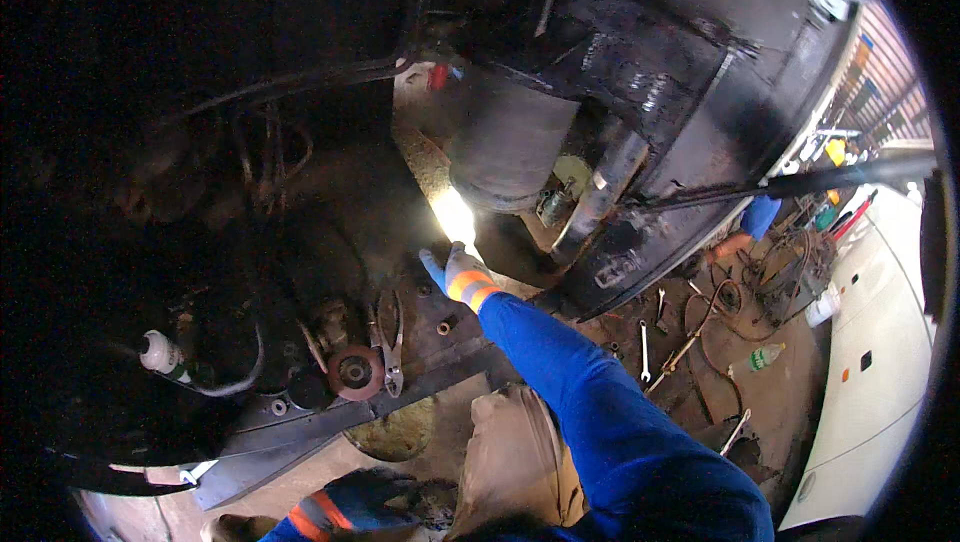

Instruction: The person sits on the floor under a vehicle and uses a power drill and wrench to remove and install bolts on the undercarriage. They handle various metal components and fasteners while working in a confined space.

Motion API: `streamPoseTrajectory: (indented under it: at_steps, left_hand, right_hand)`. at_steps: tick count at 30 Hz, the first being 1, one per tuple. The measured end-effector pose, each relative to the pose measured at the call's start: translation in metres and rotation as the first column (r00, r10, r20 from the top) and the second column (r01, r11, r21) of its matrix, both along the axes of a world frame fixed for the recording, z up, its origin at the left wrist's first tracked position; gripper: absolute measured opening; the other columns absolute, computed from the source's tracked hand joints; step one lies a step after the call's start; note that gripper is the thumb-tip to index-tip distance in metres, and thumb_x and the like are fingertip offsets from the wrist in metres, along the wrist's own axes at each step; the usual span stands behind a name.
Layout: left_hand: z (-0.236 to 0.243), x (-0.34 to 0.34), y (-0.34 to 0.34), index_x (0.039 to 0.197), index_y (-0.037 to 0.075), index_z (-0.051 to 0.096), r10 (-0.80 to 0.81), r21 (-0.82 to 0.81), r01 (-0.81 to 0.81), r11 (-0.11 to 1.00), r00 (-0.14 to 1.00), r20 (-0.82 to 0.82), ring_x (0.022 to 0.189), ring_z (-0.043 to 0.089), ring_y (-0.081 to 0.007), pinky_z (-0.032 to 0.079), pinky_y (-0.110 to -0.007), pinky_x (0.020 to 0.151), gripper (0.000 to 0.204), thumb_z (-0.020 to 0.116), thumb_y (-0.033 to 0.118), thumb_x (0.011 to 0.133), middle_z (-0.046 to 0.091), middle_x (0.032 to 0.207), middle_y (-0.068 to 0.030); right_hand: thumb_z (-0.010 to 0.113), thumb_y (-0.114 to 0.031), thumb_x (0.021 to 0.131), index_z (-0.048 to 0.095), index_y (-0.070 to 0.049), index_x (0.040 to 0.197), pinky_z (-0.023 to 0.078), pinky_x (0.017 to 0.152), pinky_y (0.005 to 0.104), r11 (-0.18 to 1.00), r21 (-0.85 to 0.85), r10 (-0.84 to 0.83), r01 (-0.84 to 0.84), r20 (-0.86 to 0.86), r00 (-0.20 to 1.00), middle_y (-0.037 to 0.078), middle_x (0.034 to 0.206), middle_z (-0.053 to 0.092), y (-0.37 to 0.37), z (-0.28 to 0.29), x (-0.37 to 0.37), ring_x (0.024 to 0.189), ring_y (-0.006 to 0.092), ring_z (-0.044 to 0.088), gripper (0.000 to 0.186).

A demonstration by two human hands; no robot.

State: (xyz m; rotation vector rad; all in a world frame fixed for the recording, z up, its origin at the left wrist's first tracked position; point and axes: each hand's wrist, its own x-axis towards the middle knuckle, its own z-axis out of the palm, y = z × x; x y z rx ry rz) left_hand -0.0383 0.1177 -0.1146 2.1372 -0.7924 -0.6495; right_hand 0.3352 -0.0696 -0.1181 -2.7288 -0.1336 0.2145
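Note:
My right hand (458, 272), in a blue glove with orange bands, reaches into the dark vehicle underside, its fingers at the lower end of a glaring bright shape (452, 212); glare hides what they hold. Above it are a grey cylinder (505, 142) and a dark tube (610, 182). My gloved left hand (370, 502) is low at the bottom edge, its fingers too dark to read. On a dark ledge below the right hand lie pliers (393, 362), a rusty disc (355, 372), a small bushing (446, 327) and a white bottle (162, 350).
A dark frame (730, 112) arches over the work. On the floor at the right are wrenches (644, 352), hoses (710, 307), a green-labelled bottle (765, 355) and a white container (823, 304), beside a long white panel (860, 362). A blue and orange shape (755, 217) shows beyond the frame.

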Motion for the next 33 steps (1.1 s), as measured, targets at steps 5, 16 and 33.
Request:
streamPoseTrajectory:
  at_steps: [5,16,33]
  left_hand:
    - [-0.008,0.001,-0.007,0.132,0.006,0.055,0.008,-0.090,0.002,0.996,0.993,0.117,0.121,0.053,-0.0363,0.044,-0.043,0.100,0.063,0.060,0.051,0.089,0.056,0.131,-0.0207]
    - [0.025,-0.016,-0.034,0.134,0.006,0.054,0.222,-0.186,-0.194,0.963,0.964,0.145,0.125,0.052,-0.0303,0.040,-0.041,0.106,0.055,0.068,0.034,0.088,0.056,0.133,-0.0167]
    - [0.057,-0.078,-0.086,0.127,0.000,0.055,0.377,-0.065,-0.431,0.900,0.695,0.612,0.090,0.066,-0.0362,0.053,-0.041,0.077,0.056,0.073,0.026,0.082,0.067,0.102,-0.0231]
  right_hand:
    - [0.039,-0.072,0.086,0.033,0.006,0.140,0.048,0.096,0.0452,0.998,-0.044,0.052,-0.054,-0.037,0.998,0.029,0.122,0.059,0.006,-0.002,0.009,0.111,0.0375,0.061,0.095]
    - [0.042,-0.073,0.085,0.034,0.005,0.140,0.048,0.092,0.0449,0.995,0.027,0.091,-0.093,0.067,0.994,0.024,0.115,0.064,-0.008,0.013,-0.015,0.106,0.0371,0.063,0.096]
    - [0.058,-0.029,0.087,0.065,-0.017,0.120,0.049,0.089,0.0442,0.809,-0.060,0.581,-0.585,0.241,0.778,0.018,0.109,0.067,-0.044,0.062,-0.083,0.101,0.0364,0.063,0.036]
